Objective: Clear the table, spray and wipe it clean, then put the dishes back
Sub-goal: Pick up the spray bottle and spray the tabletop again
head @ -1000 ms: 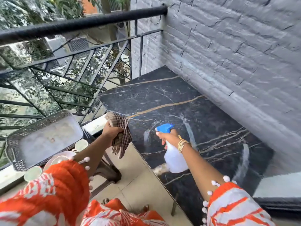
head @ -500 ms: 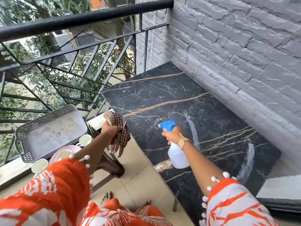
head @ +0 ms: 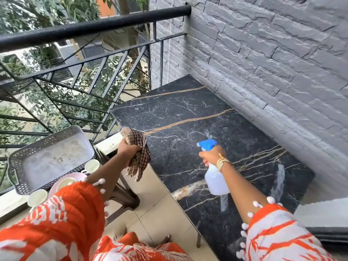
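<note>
Right hand (head: 211, 157) grips spray bottle (head: 216, 180) at neck, nozzle over black marble table (head: 188, 117); bottle likely light, rigid; left hand (head: 128, 150) bunches checked cloth (head: 138, 147), soft, limp, beside table edge; cups (head: 92, 165) wait near tray (head: 50, 157), fragile.

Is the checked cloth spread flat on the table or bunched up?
Bunched: the left hand grips the checked cloth in a wad beside the table edge, loose end hanging.

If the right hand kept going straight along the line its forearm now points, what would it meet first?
Probably the black marble tabletop. The right hand, gripping the clear spray bottle with the blue trigger head, points forward over bare marble; nothing stands in that line. Height above the surface is unclear from this single view.
</note>
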